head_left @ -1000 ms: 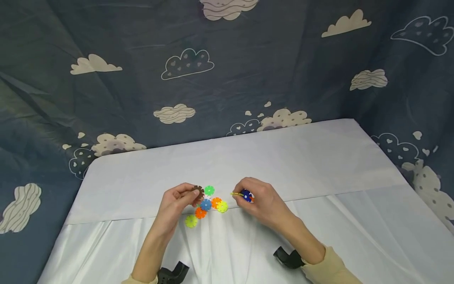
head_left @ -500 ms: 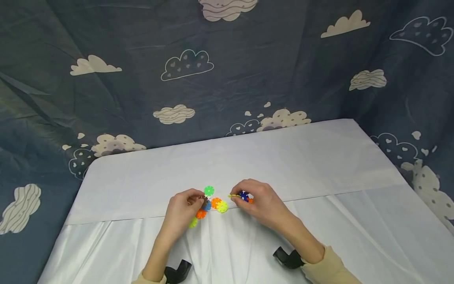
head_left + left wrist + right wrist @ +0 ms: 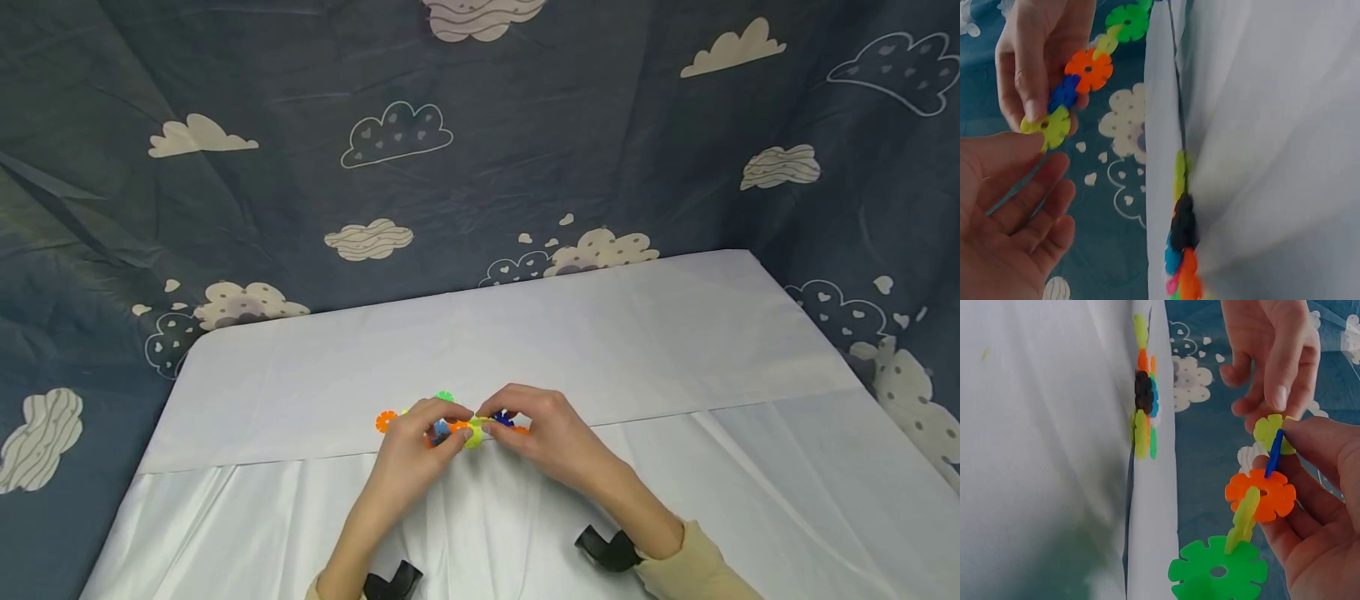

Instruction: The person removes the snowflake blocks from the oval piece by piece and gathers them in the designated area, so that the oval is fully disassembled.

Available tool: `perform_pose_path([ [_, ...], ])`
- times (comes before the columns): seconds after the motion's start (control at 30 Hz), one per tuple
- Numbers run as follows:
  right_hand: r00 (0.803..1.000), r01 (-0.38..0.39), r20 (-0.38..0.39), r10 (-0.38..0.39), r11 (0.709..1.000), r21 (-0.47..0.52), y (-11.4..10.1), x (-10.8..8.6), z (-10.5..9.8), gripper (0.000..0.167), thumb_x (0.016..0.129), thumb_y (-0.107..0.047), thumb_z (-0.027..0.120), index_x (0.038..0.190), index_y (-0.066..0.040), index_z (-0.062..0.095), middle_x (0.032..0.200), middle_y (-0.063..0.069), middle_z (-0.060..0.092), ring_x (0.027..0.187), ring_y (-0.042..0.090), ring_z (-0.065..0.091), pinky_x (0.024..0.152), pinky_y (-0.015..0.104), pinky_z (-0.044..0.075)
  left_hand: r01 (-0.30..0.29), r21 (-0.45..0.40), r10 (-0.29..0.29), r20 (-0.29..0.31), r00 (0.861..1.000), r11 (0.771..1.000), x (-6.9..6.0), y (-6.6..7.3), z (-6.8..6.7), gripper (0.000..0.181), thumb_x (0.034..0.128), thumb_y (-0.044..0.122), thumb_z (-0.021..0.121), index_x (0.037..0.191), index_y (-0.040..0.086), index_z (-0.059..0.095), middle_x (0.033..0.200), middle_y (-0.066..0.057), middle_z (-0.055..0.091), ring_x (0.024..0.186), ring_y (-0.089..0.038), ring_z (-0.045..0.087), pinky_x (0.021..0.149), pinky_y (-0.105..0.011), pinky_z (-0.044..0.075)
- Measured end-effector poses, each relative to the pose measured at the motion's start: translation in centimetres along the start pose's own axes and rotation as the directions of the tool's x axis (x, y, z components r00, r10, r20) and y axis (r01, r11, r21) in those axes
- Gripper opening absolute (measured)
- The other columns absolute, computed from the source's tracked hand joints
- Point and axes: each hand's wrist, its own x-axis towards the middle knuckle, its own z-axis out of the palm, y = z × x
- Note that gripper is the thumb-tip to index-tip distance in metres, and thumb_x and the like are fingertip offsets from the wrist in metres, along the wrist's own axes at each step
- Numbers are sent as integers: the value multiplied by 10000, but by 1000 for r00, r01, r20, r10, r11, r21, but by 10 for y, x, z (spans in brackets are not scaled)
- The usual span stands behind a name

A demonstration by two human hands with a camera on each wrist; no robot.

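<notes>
Between both hands is a yellow notched disc point(image 3: 1054, 128) point(image 3: 1266, 431), the end of a chain with a blue disc point(image 3: 1064, 92), an orange disc point(image 3: 1089, 70) point(image 3: 1270, 503), another yellow disc point(image 3: 1242, 519) and a green disc point(image 3: 1219, 572). My right hand point(image 3: 551, 429) point(image 3: 1325, 512) pinches the chain near the yellow end. My left hand point(image 3: 412, 450) point(image 3: 1007, 219) meets that disc's edge with thumb and index finger, its other fingers loosely bent. In the head view, fingers partly cover the chain.
Loose discs lie on the white cloth under and beside the hands: an orange disc point(image 3: 386, 421), a green disc point(image 3: 445, 396) and a yellow disc point(image 3: 474, 437). A dark disc point(image 3: 1184, 225) point(image 3: 1144, 392) is among them. A cloud-patterned curtain point(image 3: 450, 192) stands behind the table.
My left hand has moved right to meet the chain and released the brown disc. My right hand has shifted slightly left. An orange disc now shows left of my left hand.
</notes>
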Motion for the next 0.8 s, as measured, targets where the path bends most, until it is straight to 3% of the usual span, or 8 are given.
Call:
perform_pose_path([
  [0.1, 1000, 15, -8, -15, 1000, 20, -1, 0, 2, 179, 863, -95, 770, 991, -201, 705, 963, -159, 662, 861, 83, 605, 771, 332, 527, -9, -51, 8, -12, 1000, 999, -1, 1, 8, 189, 851, 105, 783, 940, 260, 721, 866, 155, 639, 665, -125, 521, 558, -257, 450],
  [0.23, 1000, -4, 4, 3, 998, 56, -2, -1, 2, 177, 874, -126, 765, 999, -221, 682, 965, -172, 654, 862, 63, 607, 776, 329, 530, 7, -106, -8, -13, 1000, 994, -1, 2, 11, 153, 869, 140, 771, 917, 271, 708, 819, 161, 626, 642, -122, 513, 533, -253, 427],
  [0.33, 995, -82, 61, 75, 989, 120, -3, -1, -3, 184, 899, -160, 740, 1051, -240, 673, 999, -168, 657, 877, 57, 615, 812, 347, 531, 13, -142, -15, -8, 1000, 990, -2, 2, 11, 162, 878, 122, 759, 925, 270, 712, 831, 129, 640, 659, -151, 524, 544, -257, 426],
  [0.53, 960, -255, 171, 223, 947, 198, -2, -1, -12, 179, 940, -229, 693, 1118, -230, 680, 1050, -129, 662, 907, 95, 621, 887, 356, 509, 6, -180, -14, -43, 999, 984, -2, 1, 10, 212, 866, 40, 748, 945, 235, 726, 849, 88, 659, 717, -199, 534, 572, -263, 422],
  [0.67, 954, -270, 191, 232, 941, 205, 0, 0, -15, 142, 935, -200, 698, 1076, -219, 702, 1012, -109, 674, 896, 122, 619, 877, 356, 511, -64, -172, 55, -56, 997, 983, -2, -2, 11, 182, 854, 18, 750, 959, 165, 730, 874, -12, 683, 740, -195, 536, 592, -257, 425],
  [0.8, 953, -271, 195, 233, 943, 193, 0, 0, -17, 123, 919, -151, 710, 1015, -227, 717, 955, -100, 681, 867, 142, 597, 819, 337, 512, -158, -152, 151, -56, 987, 976, -2, -4, 11, 201, 853, 13, 753, 957, 180, 714, 918, 16, 682, 765, -136, 542, 597, -258, 443],
])
